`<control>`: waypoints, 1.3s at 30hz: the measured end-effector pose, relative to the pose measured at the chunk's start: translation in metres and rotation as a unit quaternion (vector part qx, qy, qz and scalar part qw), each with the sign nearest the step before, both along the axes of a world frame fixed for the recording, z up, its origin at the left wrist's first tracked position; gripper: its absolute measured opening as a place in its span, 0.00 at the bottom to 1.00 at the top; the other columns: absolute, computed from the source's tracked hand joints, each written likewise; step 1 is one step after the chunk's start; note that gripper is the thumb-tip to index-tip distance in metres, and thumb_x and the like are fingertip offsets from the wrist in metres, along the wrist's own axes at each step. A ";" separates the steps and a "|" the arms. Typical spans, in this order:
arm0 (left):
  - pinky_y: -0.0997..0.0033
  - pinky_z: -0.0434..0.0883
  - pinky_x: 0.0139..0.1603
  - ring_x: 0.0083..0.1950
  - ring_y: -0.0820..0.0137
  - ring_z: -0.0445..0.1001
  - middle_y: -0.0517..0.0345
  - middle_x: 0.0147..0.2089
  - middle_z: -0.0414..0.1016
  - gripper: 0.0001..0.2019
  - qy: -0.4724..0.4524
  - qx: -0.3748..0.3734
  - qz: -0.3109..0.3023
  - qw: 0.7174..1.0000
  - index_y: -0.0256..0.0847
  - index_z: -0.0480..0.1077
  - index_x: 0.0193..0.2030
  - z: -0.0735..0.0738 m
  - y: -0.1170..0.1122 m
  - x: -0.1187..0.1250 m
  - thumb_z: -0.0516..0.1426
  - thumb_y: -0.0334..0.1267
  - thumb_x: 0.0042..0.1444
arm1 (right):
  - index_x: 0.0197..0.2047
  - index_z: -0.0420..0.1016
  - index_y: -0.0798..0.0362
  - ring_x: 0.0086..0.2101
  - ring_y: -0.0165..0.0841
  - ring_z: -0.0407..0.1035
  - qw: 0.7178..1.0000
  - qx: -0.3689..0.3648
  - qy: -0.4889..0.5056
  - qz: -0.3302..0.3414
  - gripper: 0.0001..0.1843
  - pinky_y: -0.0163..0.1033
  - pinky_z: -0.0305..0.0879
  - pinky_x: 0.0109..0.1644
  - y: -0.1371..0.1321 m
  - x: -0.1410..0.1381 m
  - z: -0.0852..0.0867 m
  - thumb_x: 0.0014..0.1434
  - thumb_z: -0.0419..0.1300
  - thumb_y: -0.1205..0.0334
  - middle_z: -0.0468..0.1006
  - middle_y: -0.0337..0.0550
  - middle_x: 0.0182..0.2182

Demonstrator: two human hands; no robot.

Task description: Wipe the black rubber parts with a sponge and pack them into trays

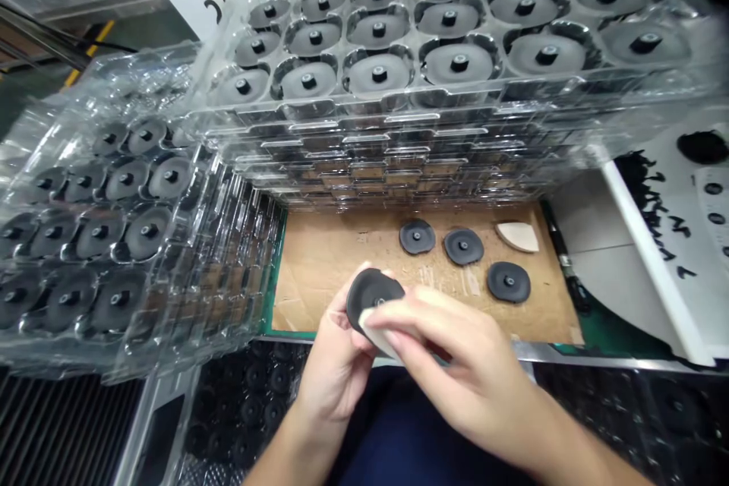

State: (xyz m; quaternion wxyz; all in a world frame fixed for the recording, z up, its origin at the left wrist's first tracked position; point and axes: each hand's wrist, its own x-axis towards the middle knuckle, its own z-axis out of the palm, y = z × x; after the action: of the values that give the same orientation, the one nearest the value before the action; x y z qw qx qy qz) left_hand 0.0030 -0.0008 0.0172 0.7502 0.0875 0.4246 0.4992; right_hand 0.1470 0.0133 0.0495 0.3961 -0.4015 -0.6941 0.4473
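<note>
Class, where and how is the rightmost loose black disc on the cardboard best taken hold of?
Probably by the central stub, from directly above: the black disc lies flat on the cardboard with that stub standing up, offering a handy grip.

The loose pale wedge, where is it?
In the head view, the wedge lies toward the right of the cardboard, past the right hand, behind the rightmost loose disc.

The person's left hand (335,368) holds a dark disc (364,296); the right hand (464,361) pinches a pale pad (380,340) against its edge. Three similar discs (463,246) lie on cardboard (324,258), in front of stacked clear trays (347,108).
</note>
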 end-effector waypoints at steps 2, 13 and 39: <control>0.75 0.74 0.45 0.43 0.69 0.77 0.59 0.46 0.78 0.28 -0.010 0.013 0.005 1.000 0.50 0.73 0.49 0.000 0.001 -0.003 0.70 0.36 0.37 | 0.39 0.78 0.52 0.29 0.26 0.70 0.993 -0.104 -0.032 0.037 0.10 0.30 0.64 0.32 -0.006 0.010 -0.015 0.60 0.55 0.69 0.76 0.38 0.29; 0.74 0.73 0.47 0.47 0.67 0.75 0.59 0.47 0.78 0.26 -0.008 0.027 0.005 1.000 0.49 0.75 0.46 0.011 0.005 0.004 0.70 0.37 0.36 | 0.42 0.76 0.45 0.38 0.31 0.72 0.979 -0.109 -0.029 -0.173 0.08 0.32 0.67 0.35 -0.017 0.024 -0.024 0.61 0.56 0.62 0.79 0.38 0.38; 0.76 0.72 0.43 0.40 0.70 0.76 0.59 0.40 0.79 0.28 0.015 -0.014 -0.016 1.000 0.45 0.73 0.50 -0.004 -0.011 0.004 0.69 0.33 0.38 | 0.44 0.73 0.56 0.35 0.31 0.71 0.998 0.030 -0.063 -0.001 0.12 0.35 0.68 0.39 0.001 -0.009 0.012 0.62 0.51 0.71 0.77 0.44 0.35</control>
State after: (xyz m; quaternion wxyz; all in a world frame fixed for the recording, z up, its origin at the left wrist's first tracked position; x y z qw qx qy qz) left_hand 0.0065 -0.0115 0.0134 0.7529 0.0916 0.4412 0.4796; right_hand 0.1379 0.0143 0.0614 0.3642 -0.4174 -0.7306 0.3994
